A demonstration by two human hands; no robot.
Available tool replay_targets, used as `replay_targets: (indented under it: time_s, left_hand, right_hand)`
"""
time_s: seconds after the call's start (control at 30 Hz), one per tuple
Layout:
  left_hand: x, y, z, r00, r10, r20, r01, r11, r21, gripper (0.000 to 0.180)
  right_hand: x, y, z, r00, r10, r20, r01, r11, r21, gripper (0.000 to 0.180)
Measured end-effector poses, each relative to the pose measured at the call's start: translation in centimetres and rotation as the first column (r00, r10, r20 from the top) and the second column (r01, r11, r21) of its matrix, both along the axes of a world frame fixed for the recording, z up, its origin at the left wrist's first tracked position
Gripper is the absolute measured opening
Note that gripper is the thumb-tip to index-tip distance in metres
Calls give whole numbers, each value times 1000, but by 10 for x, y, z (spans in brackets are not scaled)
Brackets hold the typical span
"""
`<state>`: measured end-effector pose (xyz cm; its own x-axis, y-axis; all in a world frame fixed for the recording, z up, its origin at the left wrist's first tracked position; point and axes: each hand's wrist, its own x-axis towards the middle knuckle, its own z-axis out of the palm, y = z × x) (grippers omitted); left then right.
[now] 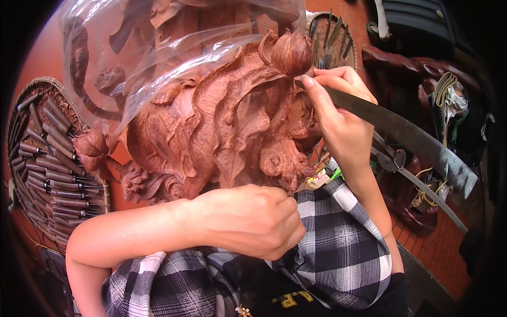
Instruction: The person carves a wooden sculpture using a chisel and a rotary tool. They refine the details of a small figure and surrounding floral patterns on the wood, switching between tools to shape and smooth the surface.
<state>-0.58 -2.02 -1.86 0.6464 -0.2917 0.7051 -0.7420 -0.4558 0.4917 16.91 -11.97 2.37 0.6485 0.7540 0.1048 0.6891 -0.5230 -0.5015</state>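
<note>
Head view: right hand (338, 119) grips the long blade (401, 132) at two o'clock; left hand (253, 222), fisted, steadies the wood carving (222, 116)—scrape lightly.

A woodcarver's workshop — a large reddish relief carving (227, 116) partly under clear plastic sheet (158, 42), woven trays of wooden-handled chisels (50, 164) at left and upper right, more carved wood (417, 68) — on red-tiled floor (438, 248).

We see a basket (21, 113) of wooden-handled chisels (50, 174) at left, clear plastic sheet (158, 47) above, another tool basket (311, 24) at top, and red brick floor (438, 248) at right.
</note>
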Motion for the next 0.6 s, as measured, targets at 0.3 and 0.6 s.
replay_targets:
  time_s: [0.3,0.6]
  left_hand:
    - [3,1,-4,1000,22,5,-22,1000,0,15]
    - [1,1,-5,1000,15,-10,-15,1000,2,15]
  right_hand:
    - [7,3,-2,986,115,121,-112,993,-29,12]
    - [11,-1,-3,996,82,23,-82,997,10,9]
